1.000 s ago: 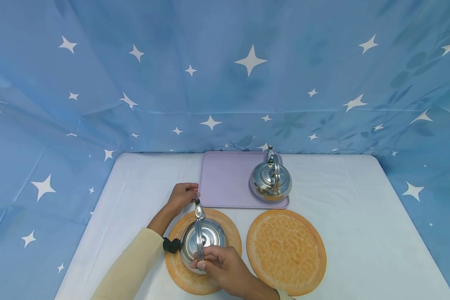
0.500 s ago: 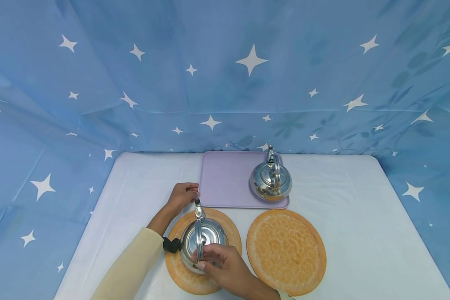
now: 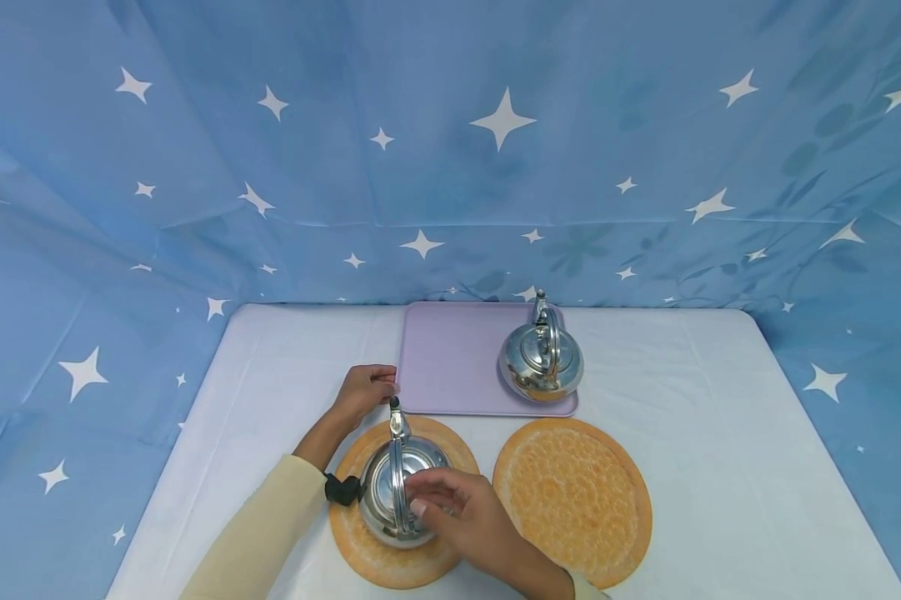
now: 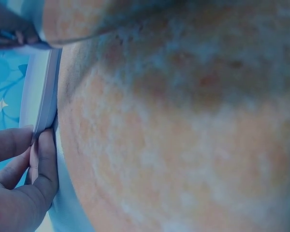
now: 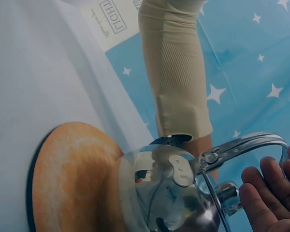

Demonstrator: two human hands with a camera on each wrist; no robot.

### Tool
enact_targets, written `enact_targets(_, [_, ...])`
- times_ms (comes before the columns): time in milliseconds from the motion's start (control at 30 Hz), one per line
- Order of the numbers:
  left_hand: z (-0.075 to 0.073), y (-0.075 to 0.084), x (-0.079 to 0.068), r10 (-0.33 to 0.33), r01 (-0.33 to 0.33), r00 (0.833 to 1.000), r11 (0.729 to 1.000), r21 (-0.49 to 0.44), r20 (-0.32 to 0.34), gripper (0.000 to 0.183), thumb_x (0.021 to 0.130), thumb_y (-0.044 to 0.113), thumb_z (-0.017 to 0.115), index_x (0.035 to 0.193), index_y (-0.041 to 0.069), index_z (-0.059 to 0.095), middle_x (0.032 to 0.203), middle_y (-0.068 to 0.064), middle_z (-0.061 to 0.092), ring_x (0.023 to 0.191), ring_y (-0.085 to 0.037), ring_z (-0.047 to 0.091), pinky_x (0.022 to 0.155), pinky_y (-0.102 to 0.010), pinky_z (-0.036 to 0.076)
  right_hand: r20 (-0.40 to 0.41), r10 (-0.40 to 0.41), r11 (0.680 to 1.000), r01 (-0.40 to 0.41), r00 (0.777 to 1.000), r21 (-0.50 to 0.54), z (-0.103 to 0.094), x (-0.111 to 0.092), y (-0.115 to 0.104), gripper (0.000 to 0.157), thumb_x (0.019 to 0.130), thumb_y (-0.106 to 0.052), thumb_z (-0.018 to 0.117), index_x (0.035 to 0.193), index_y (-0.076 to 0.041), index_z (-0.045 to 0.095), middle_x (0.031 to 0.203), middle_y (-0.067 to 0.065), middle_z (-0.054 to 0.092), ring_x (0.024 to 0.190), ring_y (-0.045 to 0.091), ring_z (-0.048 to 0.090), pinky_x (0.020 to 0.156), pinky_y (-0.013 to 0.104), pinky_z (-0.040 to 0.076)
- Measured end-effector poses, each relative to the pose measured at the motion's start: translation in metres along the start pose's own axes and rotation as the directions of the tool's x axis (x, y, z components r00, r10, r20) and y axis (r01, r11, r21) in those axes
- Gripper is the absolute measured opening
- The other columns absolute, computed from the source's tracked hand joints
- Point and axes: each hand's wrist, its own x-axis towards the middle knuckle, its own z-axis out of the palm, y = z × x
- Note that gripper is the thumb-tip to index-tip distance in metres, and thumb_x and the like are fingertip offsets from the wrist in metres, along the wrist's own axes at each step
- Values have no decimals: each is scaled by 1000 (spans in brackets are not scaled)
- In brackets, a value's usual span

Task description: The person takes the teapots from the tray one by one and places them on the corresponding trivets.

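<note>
A shiny metal kettle with a raised handle stands on the left round mat, which has a bread-like print. My right hand hovers at the kettle's right side, fingers loosely bent next to the handle and not wrapped round it. In the right wrist view the fingertips appear close to the lid knob. My left hand pinches the left edge of the lilac tray near its front corner; the left wrist view shows thumb and fingers at the tray's rim.
A second metal kettle stands on the tray's right part. Another round mat with the same print lies right of the first. White cloth covers the table, and a blue star-patterned curtain hangs behind it.
My right hand has let go of the kettle's handle and shifted slightly right and away from it. The left hand stays at the tray's edge; both kettles stand where they were.
</note>
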Motion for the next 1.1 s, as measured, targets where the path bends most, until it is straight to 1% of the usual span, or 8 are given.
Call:
enact_targets(233, [0, -1, 0, -1, 1, 1000, 1000, 3, -3, 36, 87, -2, 64, 122, -7, 62, 104, -15, 66, 90, -21, 65, 76, -31, 57, -18, -17, 1000, 17, 1000, 9, -4, 2, -1, 23, 95, 0, 58, 117, 6, 61, 112, 19, 65, 107, 27, 63, 92, 38, 51])
enact_targets(433, [0, -1, 1, -6, 6, 1000, 1000, -7, -2, 36, 87, -2, 64, 122, -6, 62, 104, -15, 66, 90, -21, 65, 76, -31, 57, -35, -29, 999, 30, 999, 37, -9, 3, 0, 24, 95, 2, 58, 117, 9, 59, 111, 25, 65, 106, 30, 63, 92, 38, 51])
enact_targets(633, [-1, 1, 1, -13, 13, 1000, 1000, -8, 1, 35, 88, -3, 64, 123, -6, 62, 104, -14, 65, 86, -18, 64, 74, -29, 56, -73, -85, 996, 86, 994, 2, -15, 6, -2, 24, 94, 6, 57, 117, 12, 58, 110, 27, 64, 106, 30, 63, 91, 36, 51])
enact_targets(767, [-1, 2, 1, -9, 9, 1000, 1000, -14, 6, 36, 87, -3, 64, 123, -6, 62, 104, -14, 65, 84, -17, 64, 73, -28, 56, -99, -97, 995, 95, 990, -16, -19, 7, -3, 24, 93, 7, 57, 117, 10, 59, 110, 26, 65, 106, 30, 63, 92, 36, 51])
enact_targets(867, [-1, 2, 0, -5, 5, 1000, 1000, -21, 8, 36, 87, -4, 64, 123, -6, 62, 103, -15, 65, 84, -17, 64, 73, -28, 56, -118, -76, 997, 73, 990, -27, -22, 7, -4, 24, 93, 5, 58, 117, 9, 59, 110, 24, 65, 106, 29, 63, 92, 36, 51])
enact_targets(967, [-2, 1, 0, -7, 7, 1000, 1000, -24, 10, 37, 87, -4, 64, 123, -7, 62, 104, -15, 65, 84, -17, 64, 73, -28, 56, -144, -35, 999, 29, 989, -38, -24, 7, -6, 25, 93, 4, 59, 117, 10, 59, 110, 23, 65, 107, 30, 63, 93, 36, 50])
enact_targets(1033, [-2, 1, 0, -8, 9, 1000, 1000, -22, 10, 37, 87, -4, 64, 123, -7, 62, 104, -15, 65, 85, -17, 64, 73, -28, 56, -172, 22, 999, -27, 985, -28, -25, 7, -9, 25, 93, 1, 61, 117, 10, 59, 111, 22, 66, 108, 30, 62, 95, 36, 49])
enact_targets(1100, [-2, 1, 0, -8, 8, 1000, 1000, -21, 10, 37, 87, -4, 63, 123, -7, 62, 104, -15, 65, 85, -17, 64, 73, -28, 56, -205, 92, 996, -94, 974, -1, -27, 6, -12, 26, 93, -2, 62, 117, 7, 59, 112, 20, 66, 110, 30, 61, 96, 35, 48])
